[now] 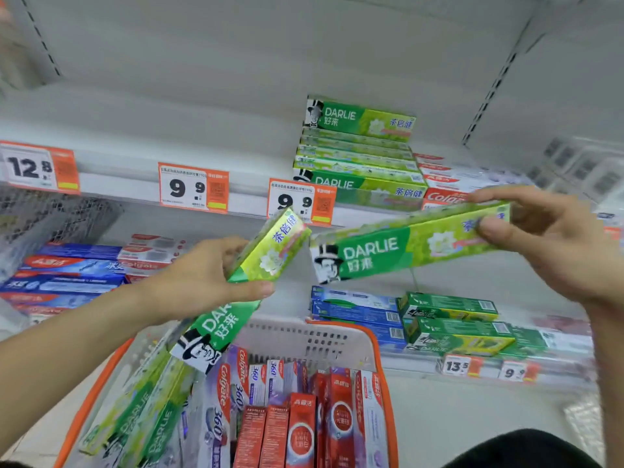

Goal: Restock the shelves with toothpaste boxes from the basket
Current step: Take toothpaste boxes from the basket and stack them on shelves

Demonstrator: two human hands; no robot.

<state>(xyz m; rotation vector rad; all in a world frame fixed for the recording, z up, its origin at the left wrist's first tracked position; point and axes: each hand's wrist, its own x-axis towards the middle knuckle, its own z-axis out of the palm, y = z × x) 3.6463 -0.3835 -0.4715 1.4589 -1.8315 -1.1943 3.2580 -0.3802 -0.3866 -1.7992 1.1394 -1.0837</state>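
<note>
- Toothpaste boxes: red and purple "Colgate 360" boxes [233, 390] stand in the orange-rimmed basket [383, 373], green "DARLIE" ones at its left.
- Shelf [135, 194] carries a DARLIE stack [358, 153]; price tags [193, 187] read "9.9", "12.8".
- Right hand [553, 238] pinches a DARLIE box [398, 248] by its end.
- Left hand [206, 275] grips another DARLIE box [243, 288], tilted, above the basket.

Gripping one green Darlie box [256, 285] in the left hand [202, 278], pinching another Darlie box [405, 244] in the right hand [553, 241], above the basket [337, 336], facing the shelf [135, 194].
</note>
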